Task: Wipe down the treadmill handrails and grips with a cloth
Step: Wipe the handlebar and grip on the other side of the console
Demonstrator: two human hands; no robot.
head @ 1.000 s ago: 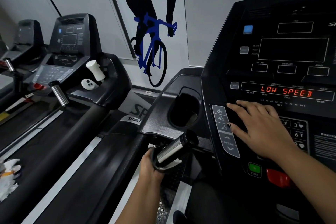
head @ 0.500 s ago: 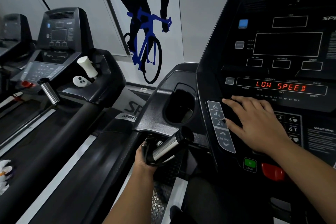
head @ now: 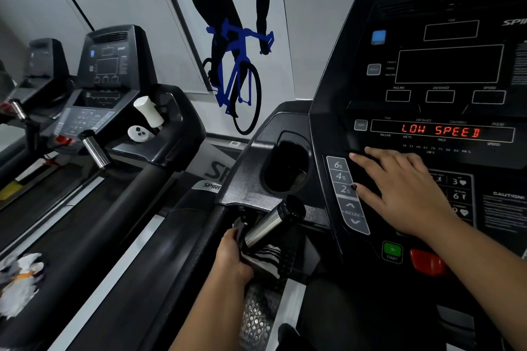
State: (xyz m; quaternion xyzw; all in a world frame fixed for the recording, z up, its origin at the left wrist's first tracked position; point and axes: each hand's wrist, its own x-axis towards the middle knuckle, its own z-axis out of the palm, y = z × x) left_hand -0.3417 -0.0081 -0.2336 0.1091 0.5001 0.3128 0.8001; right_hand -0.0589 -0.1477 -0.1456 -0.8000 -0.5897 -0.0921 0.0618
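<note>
Your black-and-white striped cloth (head: 263,258) sits bunched at the near, lower end of the short chrome cylindrical grip (head: 266,225), low in the centre of the scene under the console's left wing. Your left hand (head: 232,253) is curled around the cloth and holds it against the grip's base. The black-capped far end is uncovered.

Your right hand (head: 399,191) lies flat on the black console panel (head: 342,71) to the right, fingers straight and spread beside the grey incline keys (head: 343,188). It holds nothing. The red display reads LOW SPEED.

Far left, a neighbouring treadmill carries a white plastic bottle (head: 148,111).

Assessment: the step in hand is wiping the left grip, and the task appears to be at an early stage. The next move calls for wrapping the cloth fully round the chrome and drawing it toward the cap, then passing to the long black handrail (head: 182,242). Keep your right palm off the green start button (head: 392,249).
</note>
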